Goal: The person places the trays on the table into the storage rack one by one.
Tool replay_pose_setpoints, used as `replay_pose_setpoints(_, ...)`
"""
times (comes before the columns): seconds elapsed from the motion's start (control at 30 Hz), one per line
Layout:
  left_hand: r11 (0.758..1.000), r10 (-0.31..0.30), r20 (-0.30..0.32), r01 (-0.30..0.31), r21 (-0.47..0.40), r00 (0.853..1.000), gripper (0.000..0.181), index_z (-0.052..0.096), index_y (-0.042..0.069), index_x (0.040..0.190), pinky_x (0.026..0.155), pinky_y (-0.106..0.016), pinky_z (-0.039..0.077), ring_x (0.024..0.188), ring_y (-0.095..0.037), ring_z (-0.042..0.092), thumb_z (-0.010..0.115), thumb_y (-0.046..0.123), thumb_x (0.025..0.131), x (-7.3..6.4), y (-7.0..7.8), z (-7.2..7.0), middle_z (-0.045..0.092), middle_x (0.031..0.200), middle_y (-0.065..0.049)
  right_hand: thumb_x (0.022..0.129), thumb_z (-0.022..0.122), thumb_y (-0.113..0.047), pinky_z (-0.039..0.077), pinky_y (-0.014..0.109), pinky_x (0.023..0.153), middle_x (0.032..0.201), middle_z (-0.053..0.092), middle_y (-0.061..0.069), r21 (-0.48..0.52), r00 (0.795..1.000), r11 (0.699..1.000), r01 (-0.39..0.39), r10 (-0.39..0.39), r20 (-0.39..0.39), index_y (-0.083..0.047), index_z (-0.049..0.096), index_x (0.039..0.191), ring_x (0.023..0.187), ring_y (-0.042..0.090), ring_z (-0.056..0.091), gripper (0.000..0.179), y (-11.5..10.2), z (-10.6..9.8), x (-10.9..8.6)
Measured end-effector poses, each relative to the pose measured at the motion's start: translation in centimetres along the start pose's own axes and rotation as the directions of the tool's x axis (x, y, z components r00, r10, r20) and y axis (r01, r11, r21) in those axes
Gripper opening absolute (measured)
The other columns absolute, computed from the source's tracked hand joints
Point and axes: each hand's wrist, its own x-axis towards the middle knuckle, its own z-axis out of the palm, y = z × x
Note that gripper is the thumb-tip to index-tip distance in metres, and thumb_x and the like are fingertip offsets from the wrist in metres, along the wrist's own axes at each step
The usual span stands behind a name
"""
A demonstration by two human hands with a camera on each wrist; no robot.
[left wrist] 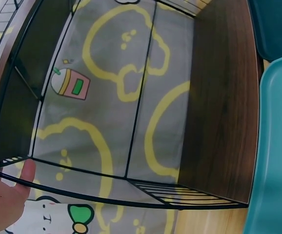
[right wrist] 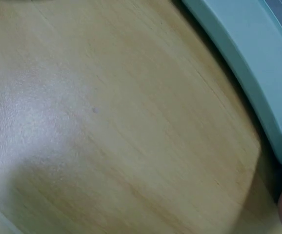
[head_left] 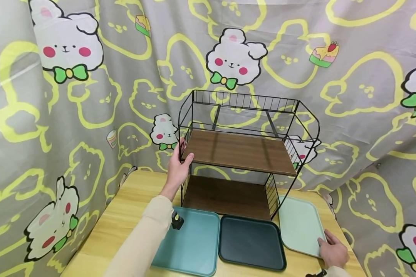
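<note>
With our left hand [head_left: 178, 169] gripping the two-tier rack [head_left: 242, 151] and our right hand [head_left: 334, 251] pinching the pale-green tray [head_left: 301, 224], we're seemingly positioning the tray; the next move likely calls for keeping it level.

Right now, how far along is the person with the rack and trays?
Done, it seems: the rack stands with both shelves in. In hand: the left hand grips the rack's side, and the right hand holds the pale tray. Perhaps left: loading trays; the teal tray and dark tray lie in front of the rack.
</note>
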Motion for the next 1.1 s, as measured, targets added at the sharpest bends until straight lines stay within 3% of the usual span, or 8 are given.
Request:
replay_pose_setpoints(0.07,1.0,0.003,0.001,-0.003,0.0,1.0,0.066,0.031,0.025,0.169,0.134,-0.045,0.026,0.161,-0.021,0.034,0.061,0.021,0.109,0.1,0.2,0.0,0.042,0.171,-0.002,0.099,0.068,-0.014,0.031,0.049,0.129,0.124,0.066,-0.011,0.007,1.0,1.0,0.006,-0.006,-0.026,-0.008,0.058,0.15,0.149,0.039,0.048,0.052,0.0,0.1,0.0)
replay_pose_setpoints(0.2,1.0,0.002,0.001,-0.002,-0.002,1.0,0.067,0.032,0.026,0.168,0.134,-0.043,0.026,0.161,-0.02,0.034,0.062,0.02,0.109,0.1,0.3,0.1,0.043,0.17,-0.002,0.099,0.071,-0.015,0.042,0.02,0.118,0.118,0.056,-0.038,0.139,0.999,0.99,-0.025,0.03,-0.034,-0.018,0.057,0.152,0.151,0.015,0.048,0.055,-0.2,-0.2,0.0)
replay_pose_setpoints(0.3,1.0,0.006,0.0,-0.006,-0.009,1.0,0.067,0.032,0.024,0.168,0.134,-0.043,0.026,0.161,-0.02,0.035,0.062,0.019,0.109,0.1,0.2,0.2,0.043,0.17,-0.002,0.098,0.074,-0.014,0.038,0.003,0.108,0.114,0.055,-0.047,0.256,0.999,0.966,-0.026,0.037,-0.037,-0.02,0.055,0.153,0.147,-0.003,0.045,0.058,-0.7,-0.2,0.0)
replay_pose_setpoints(0.4,1.0,0.01,-0.002,-0.01,-0.018,1.0,0.066,0.032,0.022,0.168,0.134,-0.043,0.026,0.161,-0.021,0.035,0.061,0.018,0.109,0.1,0.2,0.1,0.043,0.17,-0.002,0.097,0.075,-0.015,0.039,-0.001,0.105,0.098,0.054,-0.054,0.283,0.998,0.959,-0.001,0.019,-0.062,-0.02,0.058,0.151,0.14,-0.013,0.048,0.056,-1.1,-0.2,0.0)
replay_pose_setpoints(0.5,1.0,0.019,0.003,-0.018,-0.023,1.0,0.066,0.031,0.02,0.168,0.134,-0.044,0.026,0.161,-0.022,0.034,0.061,0.017,0.109,0.1,0.2,0.1,0.042,0.171,-0.004,0.099,0.073,-0.019,0.041,0.001,0.106,0.088,0.05,-0.057,0.213,0.995,0.977,0.025,-0.004,-0.099,-0.02,0.061,0.148,0.134,-0.016,0.05,0.05,-1.3,-0.4,0.0)
replay_pose_setpoints(0.6,0.999,0.023,0.009,-0.022,-0.026,1.0,0.067,0.031,0.021,0.169,0.134,-0.045,0.027,0.161,-0.023,0.034,0.061,0.017,0.109,0.1,0.3,0.1,0.042,0.171,-0.004,0.101,0.072,-0.028,0.042,0.013,0.115,0.08,0.044,-0.059,0.128,0.992,0.99,0.055,-0.04,-0.117,-0.019,0.063,0.145,0.139,-0.009,0.051,0.045,-1.3,-0.7,0.1)
replay_pose_setpoints(0.8,0.999,0.027,0.002,-0.027,-0.023,1.0,0.067,0.031,0.023,0.169,0.134,-0.042,0.027,0.161,-0.02,0.035,0.061,0.017,0.109,0.1,0.4,0.2,0.042,0.17,-0.003,0.102,0.069,-0.036,0.028,0.039,0.13,0.074,0.036,-0.06,0.043,0.989,0.994,0.105,-0.1,-0.108,-0.015,0.064,0.139,0.153,0.031,0.043,0.043,-1.7,-1.5,0.3)
replay_pose_setpoints(1.1,0.999,0.019,0.008,-0.019,-0.026,1.0,0.066,0.031,0.024,0.168,0.134,-0.041,0.026,0.161,-0.019,0.035,0.061,0.019,0.109,0.2,0.3,0.5,0.043,0.17,-0.001,0.102,0.068,-0.038,0.029,0.048,0.127,0.066,0.033,-0.059,-0.019,0.991,0.994,0.109,-0.11,-0.078,-0.024,0.068,0.13,0.151,0.041,0.041,0.031,-2.2,-3.0,-0.2)
